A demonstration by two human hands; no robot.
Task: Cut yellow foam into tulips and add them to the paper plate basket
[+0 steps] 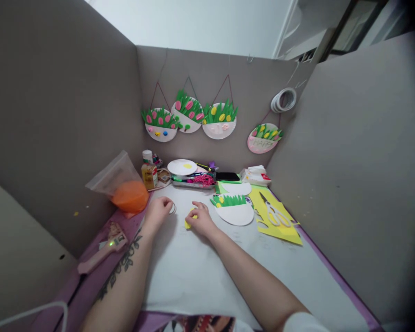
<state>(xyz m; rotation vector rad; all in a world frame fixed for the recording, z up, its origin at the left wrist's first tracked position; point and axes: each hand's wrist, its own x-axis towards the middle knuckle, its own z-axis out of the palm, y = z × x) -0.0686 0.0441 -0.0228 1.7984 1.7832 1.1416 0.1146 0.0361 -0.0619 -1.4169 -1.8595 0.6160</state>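
Observation:
My left hand [159, 211] is closed in a pinch, with a thin ring-shaped thing [173, 208] at its fingertips. It could be a narrow roll of tape, but the fingers hide part of it. Just to the right, my right hand [202, 220] pinches a small piece of yellow paper [187, 225] low over the white table surface. Beside that hand lies a half-round paper plate basket [235, 215], with green paper grass [230, 200] and yellow paper flowers along its top.
Scissors [275, 213] rest on yellow paper [283, 235] at the right. A pink glue gun [103, 251] with a green light lies at the left, near a bag of orange material [129, 196] and a bottle [149, 175]. Behind are a supply tray [193, 184] and a phone [227, 176].

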